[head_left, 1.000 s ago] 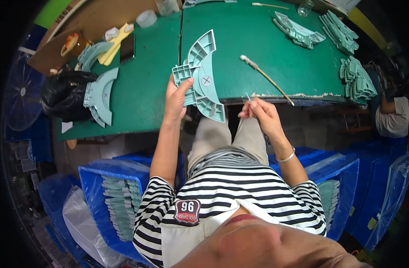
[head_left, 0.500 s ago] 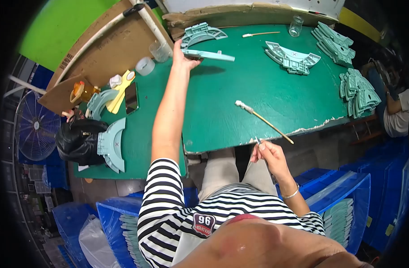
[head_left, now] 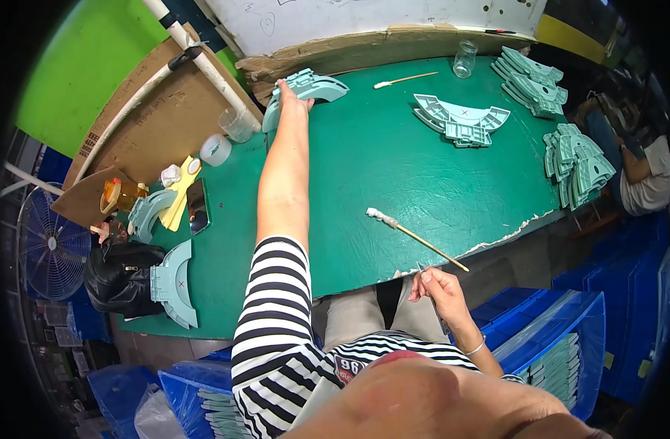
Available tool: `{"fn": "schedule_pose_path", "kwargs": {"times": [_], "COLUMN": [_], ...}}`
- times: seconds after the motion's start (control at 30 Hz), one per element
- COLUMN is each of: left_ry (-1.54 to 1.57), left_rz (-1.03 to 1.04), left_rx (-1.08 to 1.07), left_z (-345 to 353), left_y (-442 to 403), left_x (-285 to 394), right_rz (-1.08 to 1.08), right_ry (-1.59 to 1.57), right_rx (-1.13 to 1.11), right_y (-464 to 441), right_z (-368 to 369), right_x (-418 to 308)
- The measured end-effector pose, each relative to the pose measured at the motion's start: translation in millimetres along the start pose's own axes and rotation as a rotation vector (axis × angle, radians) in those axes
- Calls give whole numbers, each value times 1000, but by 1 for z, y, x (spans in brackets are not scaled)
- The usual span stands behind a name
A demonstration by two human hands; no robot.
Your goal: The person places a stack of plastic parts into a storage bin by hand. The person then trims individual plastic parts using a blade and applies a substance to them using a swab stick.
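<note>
My left hand (head_left: 296,99) reaches to the back left of the green table, its fingers closed on a pale green curved plastic part (head_left: 272,113). That part rests on or against another curved plastic part (head_left: 324,88); the hand partly covers where they meet. Close to the table's front edge, my right hand (head_left: 441,289) pinches a small, thin, pointed metal tool (head_left: 421,268), most of it hidden in the fingers. Just beyond it lies a wooden stick with a white wrapped tip (head_left: 423,241).
A curved part with a red cross (head_left: 463,117) lies at centre right. Stacked parts (head_left: 532,80) and more stacked parts (head_left: 578,164) line the right side. A glass jar (head_left: 464,60) and a second stick (head_left: 404,80) are at the back. Blue crates (head_left: 525,329) flank my legs.
My left hand has carried the curved plastic part, earlier held up above the table, back and down to the other part. My right hand stays near the front edge. The camera view has shifted.
</note>
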State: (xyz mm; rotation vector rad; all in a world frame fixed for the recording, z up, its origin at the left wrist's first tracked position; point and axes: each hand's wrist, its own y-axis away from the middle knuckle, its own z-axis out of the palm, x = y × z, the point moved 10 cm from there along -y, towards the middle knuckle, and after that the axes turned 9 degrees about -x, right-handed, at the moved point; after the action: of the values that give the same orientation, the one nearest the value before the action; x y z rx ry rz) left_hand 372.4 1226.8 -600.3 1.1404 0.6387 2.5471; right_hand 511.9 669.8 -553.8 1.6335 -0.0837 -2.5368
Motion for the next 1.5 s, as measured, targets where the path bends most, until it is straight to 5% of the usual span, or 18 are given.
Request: {"fn": "schedule_pose_path", "kwargs": {"times": [0.37,0.5,0.6,0.7,0.77,0.83,0.97,1.03,1.1,1.17,1.33,1.4,1.5], "left_ry": [-60,-167,-133,-272,-328,-441,-1050,-1197,-1348,-1554,-1910,-2178,-2105], "left_rz": [-46,-41,-105,-78,-53,-41,194,364,499,658,1327,1379,1367], "left_rx": [-267,-308,-144,-262,-270,-314,-396,-500,-662,-797,-952,-854,-976], "left_z": [-7,-5,-20,-28,-34,-36,-9,35,89,139,202,203,210], "left_y": [-7,-6,12,21,32,62,97,129,145,190,295,274,270], "left_x": [-14,-20,-31,-32,-32,-36,-42,-61,-100,-145,-243,-279,-284], "right_rz": [75,82,-245,-411,-223,270,-79,-141,288,260,159,117,131], "right_ry": [206,393,771,1118,1403,1627,1242,1498,1676,1504,1253,1178,1060], "right_rx": [-73,224,631,967,946,660,992,1028,679,882,907,855,828], "right_y": [6,29,60,83,71,57,89,83,73,95,134,142,159], "right_z": [23,-23,-88,-112,-144,-186,-151,-154,-205,-182,-175,-169,-163], "right_x": [0,-16,-73,-131,-115,-57,-139,-128,-45,-74,-57,-47,-34]}}
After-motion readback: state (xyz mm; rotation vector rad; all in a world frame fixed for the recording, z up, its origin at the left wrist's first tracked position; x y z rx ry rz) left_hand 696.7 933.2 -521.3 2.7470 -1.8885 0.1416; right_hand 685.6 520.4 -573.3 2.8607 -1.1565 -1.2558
